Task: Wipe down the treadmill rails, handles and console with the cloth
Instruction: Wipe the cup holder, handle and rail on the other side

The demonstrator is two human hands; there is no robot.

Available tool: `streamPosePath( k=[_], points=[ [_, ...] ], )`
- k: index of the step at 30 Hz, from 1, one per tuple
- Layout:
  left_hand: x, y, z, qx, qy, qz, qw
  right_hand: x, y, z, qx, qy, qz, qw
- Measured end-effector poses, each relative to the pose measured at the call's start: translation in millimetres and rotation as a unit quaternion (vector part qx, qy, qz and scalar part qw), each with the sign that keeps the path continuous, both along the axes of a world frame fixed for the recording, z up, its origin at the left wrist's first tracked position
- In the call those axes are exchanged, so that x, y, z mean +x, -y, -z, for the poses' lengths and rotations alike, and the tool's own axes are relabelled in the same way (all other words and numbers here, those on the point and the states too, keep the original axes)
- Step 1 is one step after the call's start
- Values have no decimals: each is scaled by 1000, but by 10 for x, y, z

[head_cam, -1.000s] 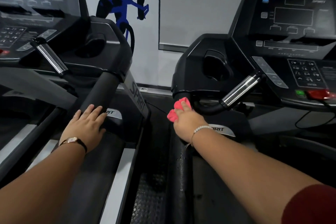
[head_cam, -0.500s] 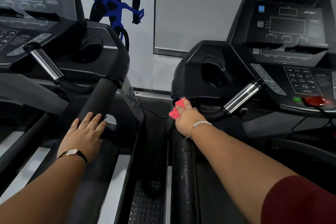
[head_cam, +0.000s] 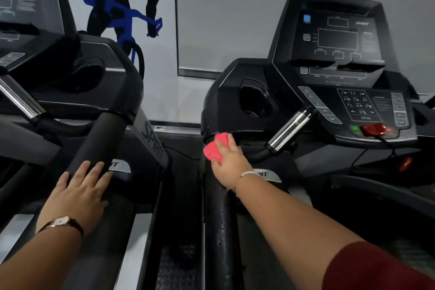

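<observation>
The right treadmill's console (head_cam: 339, 49) fills the upper right. Below and left of it runs that machine's black side rail (head_cam: 220, 231). Far left of the console, the left hand (head_cam: 77, 193) lies flat, fingers straight, on the neighbouring treadmill's padded handle (head_cam: 94, 143). Under the console's left corner the right hand (head_cam: 227, 162) presses the pink cloth (head_cam: 215, 148) onto the rail's top end, fingers apparently curled round it, though mostly hidden.

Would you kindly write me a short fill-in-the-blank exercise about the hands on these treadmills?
1. The right hand grips a cloth coloured ____.
2. The left hand lies flat on a rail, its wrist wearing a ____.
3. The green button sits on the console of the ____-hand treadmill.
Missing words: pink; watch; right.
</observation>
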State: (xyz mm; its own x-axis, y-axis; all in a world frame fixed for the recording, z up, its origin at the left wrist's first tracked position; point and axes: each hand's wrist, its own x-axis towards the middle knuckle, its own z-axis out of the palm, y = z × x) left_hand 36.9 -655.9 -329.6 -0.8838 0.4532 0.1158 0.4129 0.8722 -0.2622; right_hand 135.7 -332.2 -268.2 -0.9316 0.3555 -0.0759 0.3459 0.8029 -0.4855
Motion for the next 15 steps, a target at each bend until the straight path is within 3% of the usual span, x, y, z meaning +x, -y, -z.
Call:
streamPosePath(
  k=[4, 10, 15],
  points=[
    [58, -52, -80, -27, -5, -18, 999, 8, 74, -23, 20, 18, 57, 998],
    [156, -123, -204, -36, -7, -11, 999, 712, 283, 88, 82, 10, -126, 989],
    [184, -124, -241, -38, 4, -10, 999, 1138, 293, 188, -4, -11, -170, 985]
  ],
)
